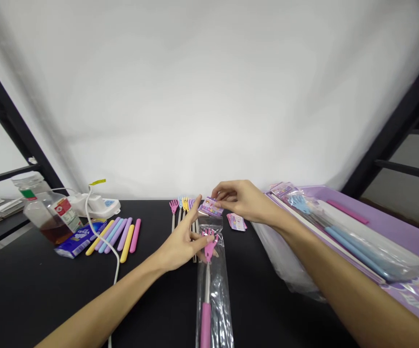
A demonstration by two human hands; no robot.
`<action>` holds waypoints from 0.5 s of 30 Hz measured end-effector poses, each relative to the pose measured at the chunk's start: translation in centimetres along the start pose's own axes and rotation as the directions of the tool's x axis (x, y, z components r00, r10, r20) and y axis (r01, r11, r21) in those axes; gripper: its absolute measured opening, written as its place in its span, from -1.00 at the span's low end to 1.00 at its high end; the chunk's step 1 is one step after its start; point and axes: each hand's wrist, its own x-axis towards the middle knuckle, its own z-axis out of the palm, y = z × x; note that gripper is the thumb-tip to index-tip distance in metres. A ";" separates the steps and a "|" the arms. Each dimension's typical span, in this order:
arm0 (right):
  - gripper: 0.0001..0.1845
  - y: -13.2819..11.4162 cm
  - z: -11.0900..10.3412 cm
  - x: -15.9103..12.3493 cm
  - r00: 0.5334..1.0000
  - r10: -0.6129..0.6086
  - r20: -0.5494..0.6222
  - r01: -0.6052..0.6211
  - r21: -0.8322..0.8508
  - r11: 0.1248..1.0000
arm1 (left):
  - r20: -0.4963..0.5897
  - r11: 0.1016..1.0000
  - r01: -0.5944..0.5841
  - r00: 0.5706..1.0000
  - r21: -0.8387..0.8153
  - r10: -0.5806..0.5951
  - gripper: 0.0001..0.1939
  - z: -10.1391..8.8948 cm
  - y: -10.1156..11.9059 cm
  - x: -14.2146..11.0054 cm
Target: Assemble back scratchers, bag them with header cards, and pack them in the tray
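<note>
A pink back scratcher with a hand-shaped head and metal shaft lies inside a long clear plastic bag. My left hand is closed on the bag at the scratcher's head, thumb above and some fingers beneath, its index finger pointing up. Between the thumb and fingers of my right hand is a small printed purple card, at the bag's top end. Whether the card is inside the bag's mouth I cannot tell. Several more scratcher heads stick out behind my left hand. A small stack of cards lies below my right hand.
Several coloured handles lie at left, crossed by a white cable. Beyond them are a blue tissue pack, a jar of brown liquid and a power strip. A purple box with bagged scratchers stands at right.
</note>
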 end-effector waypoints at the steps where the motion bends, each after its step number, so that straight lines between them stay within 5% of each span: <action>1: -0.90 0.1 -0.1 0.0 1.000 0.009 0.001 -0.009 -0.015 1.000 | 0.001 1.000 0.006 1.000 0.012 -0.006 0.09 0.0 0.0 0.0; 15: -0.87 0.4 -0.5 -0.2 0.998 0.016 0.068 -0.015 -0.019 1.000 | 0.030 0.999 0.027 0.999 -0.020 -0.026 0.09 0.1 -0.1 -0.1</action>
